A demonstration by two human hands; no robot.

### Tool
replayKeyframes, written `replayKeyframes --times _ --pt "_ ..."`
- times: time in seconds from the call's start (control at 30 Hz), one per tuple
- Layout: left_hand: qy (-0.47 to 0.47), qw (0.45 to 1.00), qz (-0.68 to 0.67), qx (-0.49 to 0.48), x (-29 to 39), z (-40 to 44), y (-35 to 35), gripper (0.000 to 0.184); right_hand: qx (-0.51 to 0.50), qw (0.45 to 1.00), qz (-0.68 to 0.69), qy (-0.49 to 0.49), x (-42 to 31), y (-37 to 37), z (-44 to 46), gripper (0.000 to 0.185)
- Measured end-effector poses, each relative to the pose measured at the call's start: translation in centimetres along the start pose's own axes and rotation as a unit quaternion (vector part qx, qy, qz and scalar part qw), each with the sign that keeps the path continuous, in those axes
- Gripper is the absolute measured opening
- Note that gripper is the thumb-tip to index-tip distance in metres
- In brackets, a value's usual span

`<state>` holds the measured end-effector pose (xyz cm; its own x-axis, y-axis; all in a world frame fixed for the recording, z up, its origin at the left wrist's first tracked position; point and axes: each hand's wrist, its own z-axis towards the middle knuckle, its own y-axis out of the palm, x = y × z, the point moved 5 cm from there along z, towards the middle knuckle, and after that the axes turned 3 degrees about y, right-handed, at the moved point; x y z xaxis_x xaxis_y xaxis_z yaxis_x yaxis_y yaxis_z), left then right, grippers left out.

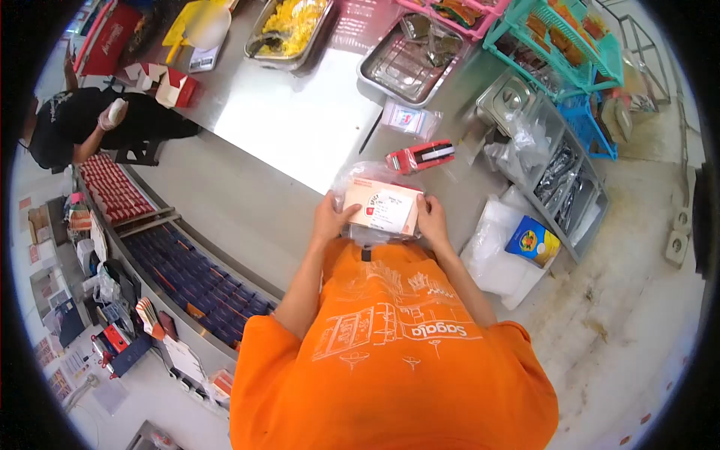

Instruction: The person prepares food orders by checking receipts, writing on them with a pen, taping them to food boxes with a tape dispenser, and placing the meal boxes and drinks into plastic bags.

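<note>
Though apart, both hands (329, 217) (431, 217) on box (386, 206)

"Sagala" in white on orange shirt (405, 375). Pale box (386, 208): letters seemingly "SPIC" by round mark, smaller print illegible. White lettering on red box (110, 34) and black shirt (54, 133), too blurred to read.

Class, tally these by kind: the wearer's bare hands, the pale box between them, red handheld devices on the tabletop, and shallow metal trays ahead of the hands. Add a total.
Bare hands: 2 (left hand, right hand)
Pale box: 1
Red handheld device: 1
Shallow metal trays: 2 (yellow-food tray, nearer tray)
Total: 6
</note>
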<state>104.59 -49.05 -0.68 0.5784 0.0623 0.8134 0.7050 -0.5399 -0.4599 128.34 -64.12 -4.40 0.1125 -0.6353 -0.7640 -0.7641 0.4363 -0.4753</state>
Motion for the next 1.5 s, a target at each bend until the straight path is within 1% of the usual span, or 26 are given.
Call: replayKeyframes --times 0.07,0.17,0.27,0.37,0.47,0.57,0.63,0.67,0.7,0.73,0.77,0.8,0.87,0.9,0.97,1.0,1.1,1.13,1.23,1.27,1.33,1.37,1.4,1.43,1.47,1.5 --pt "-0.017 0.995 0.078 0.055 1.3 -0.3 0.4 0.038 -0.014 0.997 0.053 0.063 0.8 0.2 0.6 0.031" --pt "0.053 0.981 0.123 0.139 4.2 -1.4 0.5 0.029 0.128 0.987 0.081 -0.046 0.0 -1.7 0.9 0.031" --pt "0.016 0.986 0.067 0.153 6.7 -3.4 -1.5 0.022 0.202 0.976 0.031 -0.078 -5.4 -7.7 -0.7 0.025" --pt "0.030 0.981 0.090 0.168 7.7 -5.0 -3.5 0.018 0.143 0.980 0.070 -0.123 -11.8 -11.4 -3.3 0.023" --pt "0.145 0.974 0.056 0.162 13.0 -6.3 -4.8 0.021 0.050 0.990 -0.091 -0.094 -17.1 -12.8 -6.6 0.016" --pt "0.127 0.983 0.029 0.128 14.5 -5.7 -4.4 0.021 0.104 0.902 -0.210 -0.362 -20.3 -10.5 -7.8 0.017" --pt "0.041 0.971 -0.233 0.043 11.3 -3.9 -1.9 0.025 -0.122 0.915 -0.212 -0.322 -14.9 -4.4 -5.6 0.023" --pt "0.085 0.970 -0.227 0.029 11.5 -3.2 -1.3 0.027 -0.228 0.896 -0.214 -0.314 -13.0 -1.1 -3.9 0.026" --pt "0.136 0.967 -0.216 0.025 12.4 -3.1 -1.1 0.030 -0.231 0.862 -0.293 -0.344 -12.3 0.6 -2.9 0.022" --pt "0.083 0.938 -0.335 -0.018 14.4 -4.0 -1.0 0.031 -0.224 0.820 -0.369 -0.375 -11.5 1.7 -2.7 0.021" --pt "0.180 0.957 -0.229 -0.007 16.1 -4.3 -2.2 0.035 -0.203 0.795 -0.398 -0.411 -10.9 2.2 -2.8 0.025" --pt "0.168 0.965 -0.200 -0.019 15.1 -4.3 -2.0 0.038 -0.182 0.785 -0.401 -0.435 -10.7 2.2 -3.1 0.031" --pt "0.163 0.980 -0.116 -0.012 13.3 -4.5 -2.7 0.041 -0.163 0.779 -0.400 -0.455 -9.8 2.3 -3.2 0.043" --pt "0.177 0.983 -0.058 0.003 13.0 -5.0 -3.0 0.042 -0.205 0.793 -0.405 -0.407 -9.1 2.4 -2.7 0.052" --pt "0.087 0.986 0.082 -0.112 9.2 -5.8 -2.0 0.040 -0.120 0.792 -0.393 -0.451 -13.0 1.5 -4.3 0.066" --pt "0.094 0.985 0.057 -0.131 8.9 -7.0 -1.6 0.038 -0.075 0.792 -0.385 -0.469 -14.2 1.1 -4.8 0.073" --pt "0.126 0.976 -0.035 -0.174 8.2 -8.8 0.8 0.034 -0.072 0.807 -0.363 -0.460 -12.0 0.9 -3.8 0.084" --pt "0.134 0.970 -0.068 -0.191 8.0 -9.3 1.3 0.033 -0.044 0.809 -0.385 -0.442 -11.7 1.0 -3.8 0.078" --pt "-0.026 0.945 -0.147 -0.291 13.8 -10.5 -0.1 0.037 -0.036 0.837 -0.434 -0.330 -10.5 1.7 -2.8 0.070" --pt "-0.097 0.878 -0.344 -0.317 13.1 -10.1 1.0 0.034 -0.062 0.839 -0.400 -0.363 -9.6 2.6 -2.0 0.068" --pt "0.017 0.970 -0.183 -0.160 18.2 -8.4 -3.9 0.030 -0.093 0.834 -0.373 -0.396 -8.2 2.5 -2.2 0.064" --pt "0.055 0.985 -0.137 -0.086 19.0 -7.5 -5.2 0.023 -0.097 0.827 -0.382 -0.401 -8.4 1.6 -3.7 0.062" --pt "-0.024 0.978 -0.203 -0.038 17.5 -6.4 -5.0 0.022 -0.079 0.812 -0.435 -0.381 -11.7 -0.7 -5.4 0.060" --pt "0.054 0.994 -0.044 0.080 18.1 -5.7 -6.5 0.023 -0.119 0.811 -0.456 -0.347 -12.1 -2.5 -5.8 0.058" --pt "0.054 0.992 -0.018 0.109 18.6 -5.3 -7.1 0.025 -0.162 0.812 -0.472 -0.303 -11.6 -4.7 -5.9 0.056" --pt "0.005 0.991 -0.090 0.103 18.7 -5.6 -7.3 0.022 -0.299 0.836 -0.445 -0.117 -10.0 -6.8 -5.6 0.057"
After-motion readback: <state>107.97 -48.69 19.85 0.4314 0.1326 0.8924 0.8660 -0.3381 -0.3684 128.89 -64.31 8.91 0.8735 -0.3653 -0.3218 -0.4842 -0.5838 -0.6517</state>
